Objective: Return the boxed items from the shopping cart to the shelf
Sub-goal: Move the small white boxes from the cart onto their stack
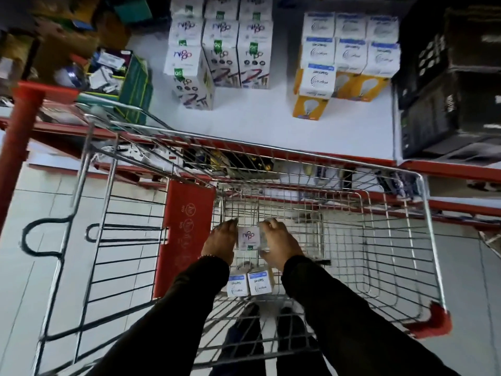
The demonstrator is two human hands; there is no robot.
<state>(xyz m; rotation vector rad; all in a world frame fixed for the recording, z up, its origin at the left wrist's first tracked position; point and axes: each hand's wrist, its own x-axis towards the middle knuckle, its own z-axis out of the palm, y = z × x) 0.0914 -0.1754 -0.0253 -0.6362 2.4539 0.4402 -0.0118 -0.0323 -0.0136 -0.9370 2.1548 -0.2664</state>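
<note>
Pickup step: L hand [220,240] & R hand [280,244] clamped on box [249,238] in cart [423,202]; next needs lift to shelf [271,126].

Long black sleeves [339,302], thin bracelet [207,256] at left wrist

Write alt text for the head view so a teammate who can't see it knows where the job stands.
Both hands, left hand and right hand, grip a white boxed item inside a wire shopping cart, with two blue-topped boxes below the wrists. Beyond the cart, a white shelf holds rows of matching white boxes and yellow bulb boxes.
</note>
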